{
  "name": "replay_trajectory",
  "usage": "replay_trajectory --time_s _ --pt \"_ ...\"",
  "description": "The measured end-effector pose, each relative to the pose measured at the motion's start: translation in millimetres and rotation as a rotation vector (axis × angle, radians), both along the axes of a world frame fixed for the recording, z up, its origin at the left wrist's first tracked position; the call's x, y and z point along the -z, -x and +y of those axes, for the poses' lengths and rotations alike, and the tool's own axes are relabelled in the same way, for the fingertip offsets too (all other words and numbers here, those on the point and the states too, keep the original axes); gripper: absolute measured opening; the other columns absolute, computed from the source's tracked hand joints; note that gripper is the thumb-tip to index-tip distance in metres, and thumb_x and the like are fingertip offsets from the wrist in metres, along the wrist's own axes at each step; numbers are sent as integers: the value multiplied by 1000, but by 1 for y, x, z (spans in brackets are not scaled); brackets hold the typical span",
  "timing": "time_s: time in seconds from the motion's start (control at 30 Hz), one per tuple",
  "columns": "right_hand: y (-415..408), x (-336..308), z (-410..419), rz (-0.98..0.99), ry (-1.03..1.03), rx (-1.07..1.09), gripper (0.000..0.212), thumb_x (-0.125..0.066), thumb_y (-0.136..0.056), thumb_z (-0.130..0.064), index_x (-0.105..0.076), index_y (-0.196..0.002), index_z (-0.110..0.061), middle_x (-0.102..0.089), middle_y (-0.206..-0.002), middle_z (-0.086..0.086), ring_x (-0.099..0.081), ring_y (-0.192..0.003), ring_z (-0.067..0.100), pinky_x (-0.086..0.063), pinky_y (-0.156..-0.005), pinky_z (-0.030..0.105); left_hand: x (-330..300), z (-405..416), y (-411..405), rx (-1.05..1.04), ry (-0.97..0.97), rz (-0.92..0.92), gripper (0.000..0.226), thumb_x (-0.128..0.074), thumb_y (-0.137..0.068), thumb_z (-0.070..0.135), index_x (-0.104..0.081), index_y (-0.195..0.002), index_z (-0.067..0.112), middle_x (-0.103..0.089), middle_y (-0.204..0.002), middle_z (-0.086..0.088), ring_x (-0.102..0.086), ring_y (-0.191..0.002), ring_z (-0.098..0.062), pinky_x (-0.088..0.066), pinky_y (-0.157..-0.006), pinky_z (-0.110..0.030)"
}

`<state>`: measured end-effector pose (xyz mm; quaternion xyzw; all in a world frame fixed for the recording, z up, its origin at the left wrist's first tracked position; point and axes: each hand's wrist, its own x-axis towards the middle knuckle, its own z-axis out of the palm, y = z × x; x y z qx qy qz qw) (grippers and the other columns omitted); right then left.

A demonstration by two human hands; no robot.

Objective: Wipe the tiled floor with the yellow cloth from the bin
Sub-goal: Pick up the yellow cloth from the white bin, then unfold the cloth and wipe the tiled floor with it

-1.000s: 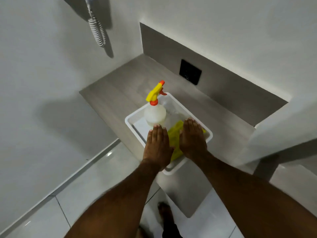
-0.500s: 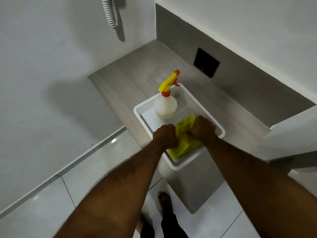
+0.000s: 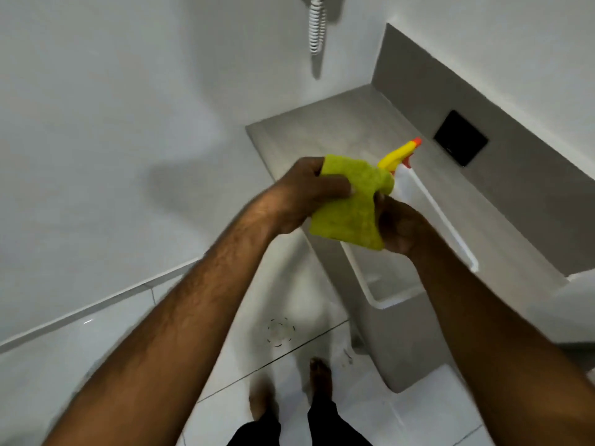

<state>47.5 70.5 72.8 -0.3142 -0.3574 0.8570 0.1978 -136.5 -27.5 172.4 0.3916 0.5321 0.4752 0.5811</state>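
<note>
The yellow cloth [image 3: 349, 207] hangs in the air between both my hands, above the near-left end of the white bin [image 3: 450, 233]. My left hand [image 3: 306, 194] grips its upper left part. My right hand [image 3: 399, 225] holds its right edge from below. The bin sits on a grey ledge [image 3: 322, 130]; the cloth and my right arm hide most of it. The white tiled floor [image 3: 225, 358] lies below, with a round drain mark [image 3: 280, 331] on it.
A spray bottle with a yellow and orange nozzle [image 3: 399, 154] stands in the bin behind the cloth. A black square plate [image 3: 460, 137] is set in the ledge's back wall. A coiled white cord [image 3: 317, 27] hangs on the wall. My bare feet [image 3: 320, 378] stand on the tiles.
Both hands closed on the cloth in the bin and lifted it out, up and to the left. The view has tilted down toward the floor.
</note>
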Motion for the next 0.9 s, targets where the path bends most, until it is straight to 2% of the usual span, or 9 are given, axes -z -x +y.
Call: replay_trajectory --time_s 0.1,0.17,0.23,0.3,0.4,0.47,0.6,0.7,0.9 --pt "54 -11 -27 54 -21 -108 85 -96 -51 -36 -63 -126 -11 -69 -123 15 -66 -112 33 -61 -85 50 3 -45 65 -59 53 -141 25 -58 -84 -7 -69 -104 2 -77 -93 -13 -73 -88 -28 -60 -82 -41" --pt "85 -9 -42 57 -42 -144 50 -86 -67 -25 -73 -114 -14 -75 -114 14 -71 -104 31 -63 -77 45 16 -73 105 -134 131 -81 25 -60 -86 -4 -69 -108 3 -76 -99 -14 -72 -90 -29 -58 -85 -44" --pt "114 5 -57 -19 -56 -158 24 -68 -82 -12 -76 -105 -14 -79 -105 10 -74 -98 27 -63 -73 40 40 -102 143 -211 237 75 24 -65 -85 1 -66 -110 1 -72 -97 -15 -69 -86 -30 -59 -76 -38" --pt "133 29 -70 -118 -60 -146 27 -65 -83 -5 -74 -107 -13 -79 -104 9 -74 -98 27 -63 -74 39 71 -126 168 -243 338 139 31 -70 -84 3 -62 -113 -2 -67 -94 -19 -64 -80 -29 -57 -63 -32" --pt "150 81 -95 -180 -44 -170 33 -70 -80 -6 -73 -112 -14 -77 -112 11 -71 -105 31 -63 -75 40 129 -154 188 -274 470 124 36 -76 -80 6 -63 -110 -8 -67 -101 -26 -65 -87 -31 -55 -78 -46" --pt "152 118 -110 -262 -18 -166 40 -76 -75 -6 -72 -114 -12 -75 -115 14 -70 -108 34 -63 -75 39 176 -164 189 -299 538 161 25 -81 -75 10 -69 -97 2 -70 -94 -19 -68 -79 -24 -58 -76 -44" --pt "148 225 -131 -442 22 -133 47 -81 -65 -9 -72 -111 -9 -75 -113 18 -72 -103 35 -64 -74 38 307 -175 180 -299 670 261 21 -85 -69 17 -65 -75 17 -66 -79 -11 -64 -75 -23 -58 -73 -44" --pt "143 323 -142 -565 9 -146 42 -76 -74 0 -69 -115 -3 -73 -113 22 -70 -105 39 -60 -86 47 422 -188 170 -244 763 255 23 -85 -69 24 -67 -78 14 -61 -69 -7 -59 -68 -24 -49 -64 -38" --pt "121 548 -166 -783 -75 -213 35 -76 -77 3 -69 -112 3 -70 -113 29 -68 -105 40 -53 -98 57 670 -212 134 -57 887 343 37 -84 -72 29 -70 -96 4 -69 -92 -26 -67 -94 -42 -47 -73 -40"
